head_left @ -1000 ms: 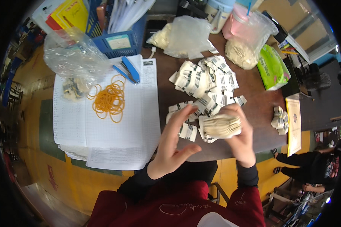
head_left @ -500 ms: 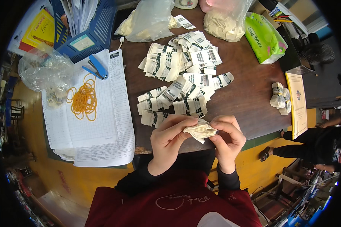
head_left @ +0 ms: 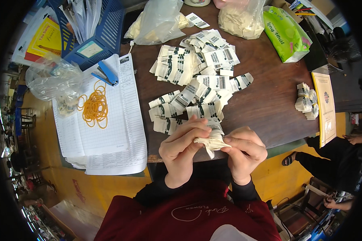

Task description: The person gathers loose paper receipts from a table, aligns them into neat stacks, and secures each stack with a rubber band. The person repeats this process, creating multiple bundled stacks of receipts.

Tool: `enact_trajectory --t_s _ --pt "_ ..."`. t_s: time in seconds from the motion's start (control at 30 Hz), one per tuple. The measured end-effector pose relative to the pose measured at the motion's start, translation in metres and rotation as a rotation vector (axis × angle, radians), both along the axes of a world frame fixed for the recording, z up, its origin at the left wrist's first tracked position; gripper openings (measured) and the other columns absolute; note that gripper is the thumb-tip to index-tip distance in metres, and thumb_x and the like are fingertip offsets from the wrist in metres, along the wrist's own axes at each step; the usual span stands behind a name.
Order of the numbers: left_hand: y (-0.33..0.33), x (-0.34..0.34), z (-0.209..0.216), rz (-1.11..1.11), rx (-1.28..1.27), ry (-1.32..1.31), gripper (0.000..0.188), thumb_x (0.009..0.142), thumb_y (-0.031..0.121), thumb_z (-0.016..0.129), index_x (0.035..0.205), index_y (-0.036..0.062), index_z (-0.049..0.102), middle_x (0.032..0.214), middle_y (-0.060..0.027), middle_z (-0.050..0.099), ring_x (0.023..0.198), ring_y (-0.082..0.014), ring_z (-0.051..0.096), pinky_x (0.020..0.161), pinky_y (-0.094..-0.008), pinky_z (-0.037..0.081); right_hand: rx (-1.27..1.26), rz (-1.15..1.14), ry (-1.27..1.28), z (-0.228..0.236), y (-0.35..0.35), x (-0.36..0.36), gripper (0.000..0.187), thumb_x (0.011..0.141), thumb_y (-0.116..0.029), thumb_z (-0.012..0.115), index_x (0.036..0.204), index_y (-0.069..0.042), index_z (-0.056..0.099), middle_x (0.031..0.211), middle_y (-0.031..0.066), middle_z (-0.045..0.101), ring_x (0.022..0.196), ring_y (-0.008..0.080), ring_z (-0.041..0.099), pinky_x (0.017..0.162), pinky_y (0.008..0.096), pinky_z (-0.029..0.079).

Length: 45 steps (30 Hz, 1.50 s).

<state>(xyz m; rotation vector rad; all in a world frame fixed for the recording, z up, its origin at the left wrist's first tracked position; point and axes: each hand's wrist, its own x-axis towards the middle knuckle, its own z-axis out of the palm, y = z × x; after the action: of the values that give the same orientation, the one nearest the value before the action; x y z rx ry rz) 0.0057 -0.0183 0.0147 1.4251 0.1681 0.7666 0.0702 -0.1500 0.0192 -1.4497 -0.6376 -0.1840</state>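
Note:
Both hands grip one stack of folded cloth labels (head_left: 211, 141) over the table's near edge. My left hand (head_left: 182, 150) pinches its left end between thumb and fingers. My right hand (head_left: 245, 152) pinches the right end the same way. The layered cream edges of the stack face me, and one strip hangs below the rest. Just beyond my hands, a spread heap of printed white labels (head_left: 221, 58) covers the middle of the table, with several small fanned bundles (head_left: 167, 110) at its near left.
Left, yellow rubber bands (head_left: 95, 107) and a blue stapler (head_left: 107, 73) lie on paper sheets (head_left: 128, 116) beside a blue file basket (head_left: 90, 52). Plastic bags of labels (head_left: 241, 22) and a green tissue pack (head_left: 285, 34) stand at the back. Banded label bundles (head_left: 306, 101) sit right. A person stands beyond.
The stack has tilted between my hands, showing more of its printed top face. My hands remain pinched on both ends. The whole view has shifted slightly.

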Motion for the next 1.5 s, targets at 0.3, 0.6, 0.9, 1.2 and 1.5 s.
enact_trajectory --t_s 0.3,0.6,0.9,1.2,1.5 --pt "-0.005 0.001 0.003 0.055 0.086 -0.009 0.013 0.084 0.004 0.068 0.094 -0.0032 0.073 0.092 -0.0100 0.074 0.113 -0.0301 0.066 0.120 -0.0480 0.016 0.111 -0.076 0.054 -0.003 0.007 -0.010 0.021 0.064 0.006 0.080 0.083 0.007 0.073 0.079 0.0137 0.070 0.071 0.0225 0.064 0.063 0.0301 0.050" --pt "-0.008 0.003 -0.008 0.020 -0.085 -0.007 0.016 0.085 0.003 0.066 0.096 -0.0077 0.071 0.094 -0.0131 0.073 0.109 -0.0265 0.067 0.120 -0.0463 0.017 0.190 -0.130 0.152 -0.014 0.015 -0.017 0.018 0.067 0.010 0.077 0.084 0.008 0.073 0.080 0.0145 0.069 0.071 0.0202 0.062 0.063 0.0287 0.049" --pt "0.023 0.009 0.007 -0.066 0.461 0.132 0.022 0.078 0.001 0.074 0.100 0.0020 0.074 0.093 -0.0077 0.068 0.087 -0.0238 0.066 0.085 -0.0345 0.050 -0.243 -0.145 0.092 0.006 -0.006 0.005 0.016 0.071 0.007 0.078 0.086 0.004 0.074 0.086 0.0092 0.069 0.075 0.0171 0.065 0.067 0.0262 0.050" --pt "0.049 0.010 0.025 -0.166 0.781 0.137 0.022 0.078 0.004 0.076 0.099 0.0050 0.073 0.091 -0.0049 0.066 0.079 -0.0214 0.064 0.068 -0.0327 0.052 -0.341 0.084 -0.004 0.019 -0.010 0.026 0.014 0.077 0.001 0.078 0.088 0.003 0.069 0.088 0.0100 0.068 0.075 0.0168 0.067 0.065 0.0269 0.052" --pt "0.053 0.009 0.018 -0.165 0.825 0.078 0.024 0.069 -0.001 0.076 0.092 0.0030 0.074 0.091 -0.0067 0.068 0.076 -0.0194 0.065 0.063 -0.0286 0.051 -0.813 0.276 -0.408 0.040 -0.011 0.047 0.023 0.079 -0.015 0.076 0.079 -0.003 0.057 0.075 0.0068 0.054 0.067 0.0227 0.057 0.061 0.0352 0.046"
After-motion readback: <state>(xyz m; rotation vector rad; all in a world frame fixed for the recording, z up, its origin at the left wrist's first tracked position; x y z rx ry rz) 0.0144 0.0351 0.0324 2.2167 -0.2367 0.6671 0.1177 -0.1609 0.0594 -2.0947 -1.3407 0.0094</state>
